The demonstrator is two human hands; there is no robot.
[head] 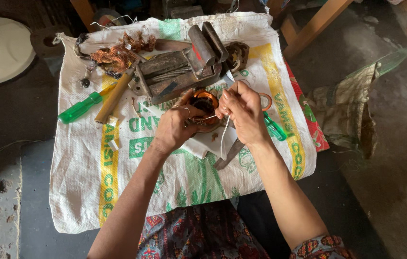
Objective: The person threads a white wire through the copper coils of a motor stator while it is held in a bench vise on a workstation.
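My left hand (173, 125) grips a round copper-wound coil (204, 102) in a metal core, held just above a white woven sack (88, 182) spread on the floor. My right hand (243, 111) is closed beside the coil, pinching a thin white strip or thread (224, 136) that hangs down from the fingers. Both hands meet in front of a rusty metal bench vise (184, 67).
On the sack lie a green-handled screwdriver (81, 108), a wooden handle (114, 97), a tangle of copper wire (117, 55), a second green handle (275, 129) and a metal blade (229, 154). A white round lid (0, 48) sits far left; wooden furniture legs (316, 24) stand upper right.
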